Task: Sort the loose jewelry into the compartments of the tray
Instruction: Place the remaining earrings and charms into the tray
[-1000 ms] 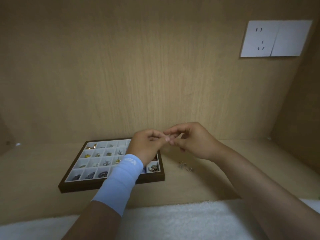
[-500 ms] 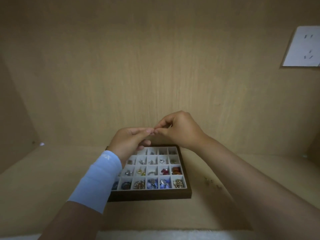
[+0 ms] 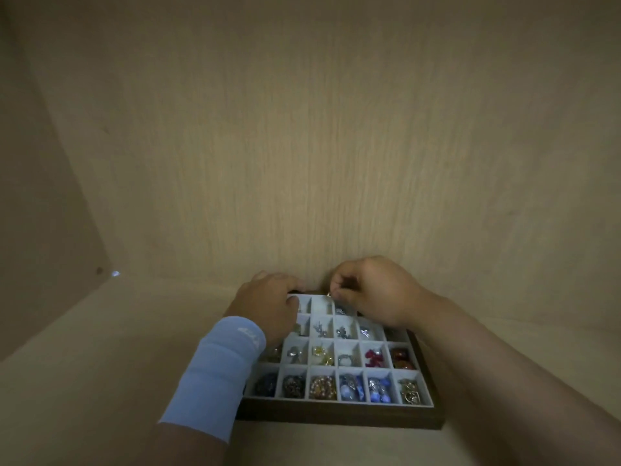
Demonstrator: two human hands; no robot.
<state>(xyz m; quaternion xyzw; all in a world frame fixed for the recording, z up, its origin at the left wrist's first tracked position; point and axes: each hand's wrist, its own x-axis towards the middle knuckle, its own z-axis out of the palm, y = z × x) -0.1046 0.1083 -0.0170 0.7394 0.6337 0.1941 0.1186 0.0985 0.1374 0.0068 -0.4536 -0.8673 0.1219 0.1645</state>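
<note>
A pale wood-grain back panel (image 3: 302,146) faces me, meeting a plainer side panel (image 3: 40,196) on my left. Low on that panel sits a small dark dot (image 3: 99,270), a bright glint (image 3: 115,273) just beside it. Below runs the wooden shelf floor (image 3: 100,364). A light blue sleeve (image 3: 215,375) wraps my left forearm.

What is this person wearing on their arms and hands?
The left hand and right hand are both bare: no gloves, and no rings or watch show. The left forearm wears a snug light blue sleeve with a small white logo near the wrist. The right forearm is uncovered.
</note>
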